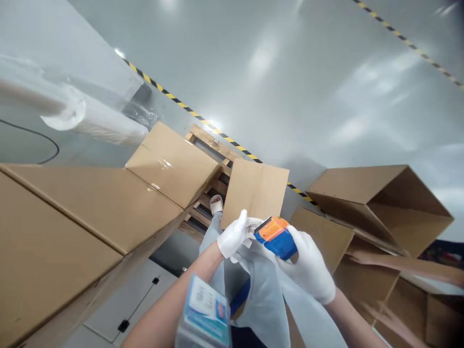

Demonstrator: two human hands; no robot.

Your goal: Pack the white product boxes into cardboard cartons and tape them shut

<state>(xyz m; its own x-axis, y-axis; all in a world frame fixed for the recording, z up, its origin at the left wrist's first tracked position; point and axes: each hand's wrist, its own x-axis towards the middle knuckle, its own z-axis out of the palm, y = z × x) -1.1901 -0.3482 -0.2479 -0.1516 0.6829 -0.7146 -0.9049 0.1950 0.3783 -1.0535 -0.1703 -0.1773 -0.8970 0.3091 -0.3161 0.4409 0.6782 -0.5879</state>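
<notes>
My right hand [310, 266], in a white glove, is wrapped round an orange and blue tape dispenser [277, 237]. The dispenser is tilted, its dark toothed edge facing up and left. My left hand [237, 235], also gloved in white, is close to that edge. Its thumb points up, apart from the fingers, which reach toward the dispenser; whether they touch it or the tape I cannot tell. Just beyond my hands stands an upright cardboard sheet or box side [255, 191]. A clear-cased blue and white packet or badge [206, 309] is in front of my body.
Large cardboard boxes [72, 208] line the left, beside a wooden pallet [203, 208]. Open boxes [377, 203] stand at right, where another person's arm [402, 263] reaches in. Plastic-wrapped rolls [72, 113] lie far left. Yellow-black tape [195, 115] crosses the grey floor.
</notes>
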